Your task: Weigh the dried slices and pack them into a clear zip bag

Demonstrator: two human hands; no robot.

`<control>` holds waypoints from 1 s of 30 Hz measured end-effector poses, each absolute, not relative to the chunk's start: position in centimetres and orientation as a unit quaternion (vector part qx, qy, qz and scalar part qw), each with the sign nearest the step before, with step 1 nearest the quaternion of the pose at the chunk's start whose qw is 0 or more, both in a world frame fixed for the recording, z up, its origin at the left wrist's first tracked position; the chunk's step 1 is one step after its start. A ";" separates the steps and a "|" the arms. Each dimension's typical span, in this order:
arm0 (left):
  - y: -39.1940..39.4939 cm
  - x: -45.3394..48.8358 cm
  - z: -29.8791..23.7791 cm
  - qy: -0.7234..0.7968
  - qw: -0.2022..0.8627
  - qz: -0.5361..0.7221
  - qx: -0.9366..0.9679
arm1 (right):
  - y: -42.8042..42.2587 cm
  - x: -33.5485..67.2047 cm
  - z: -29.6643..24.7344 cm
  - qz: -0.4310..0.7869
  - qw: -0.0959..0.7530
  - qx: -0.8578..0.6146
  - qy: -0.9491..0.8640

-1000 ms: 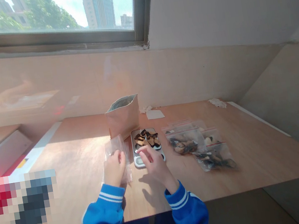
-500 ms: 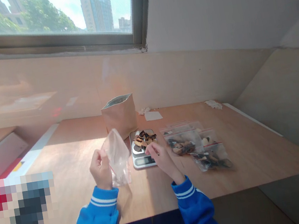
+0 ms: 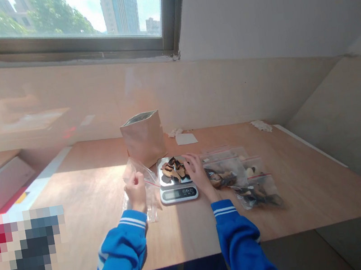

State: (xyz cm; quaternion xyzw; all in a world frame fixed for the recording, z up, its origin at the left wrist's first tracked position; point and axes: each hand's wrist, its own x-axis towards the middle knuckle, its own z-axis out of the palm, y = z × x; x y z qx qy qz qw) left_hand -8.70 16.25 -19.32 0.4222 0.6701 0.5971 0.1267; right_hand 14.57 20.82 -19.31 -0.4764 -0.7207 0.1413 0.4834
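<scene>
A pixelated patch covers the lower left of my view, and whatever lies under it is cut off at the frame's edge. The fingers of my right hand [image 3: 197,174] rest at the right edge of the scale [image 3: 179,193], against the dried pieces [image 3: 174,169]. From here I cannot tell whether that grip is pinched on a piece or loose. The scale's display is too small to read. My left hand [image 3: 136,193] has its grip closed on the clear zip bag [image 3: 151,199], held low over the counter [image 3: 93,190] just left of the scale. The bag is thin, crumpled and see-through, with a red strip near its mouth, and my knuckles hide its middle. The pieces are dark brown and tan curls heaped on the scale's plate. Behind the scale a brown paper pouch [image 3: 143,136] stands upright, its top open. Right of the scale lie filled zip bags [image 3: 242,180], overlapping, just beside my right wrist. The counter is pale wood, sunlit on its left half, with white scraps [image 3: 186,137] at the back. Above the tan wall, a window [image 3: 62,16] shows trees and a tower.
</scene>
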 end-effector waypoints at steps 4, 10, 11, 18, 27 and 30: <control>16.0 -8.9 -19.7 0.655 0.131 0.615 0.420 | 20.0 14.0 -19.4 0.105 0.426 -0.494 -0.751; 15.7 -8.7 -19.4 0.640 0.156 0.605 0.447 | 19.6 13.8 -19.4 0.086 0.399 -0.499 -0.764; 15.7 -8.7 -19.4 0.636 0.159 0.603 0.455 | 19.5 13.8 -19.4 0.087 0.395 -0.498 -0.767; 15.5 -8.7 -19.7 0.603 0.158 0.606 0.494 | 19.3 14.5 -19.7 0.106 0.393 -0.463 -0.788; 15.6 -8.9 -20.1 0.599 0.152 0.613 0.493 | 19.6 15.0 -20.2 0.096 0.471 -0.452 -0.751; 15.6 -9.0 -20.1 0.601 0.149 0.614 0.489 | 19.8 15.2 -20.2 0.090 0.477 -0.462 -0.742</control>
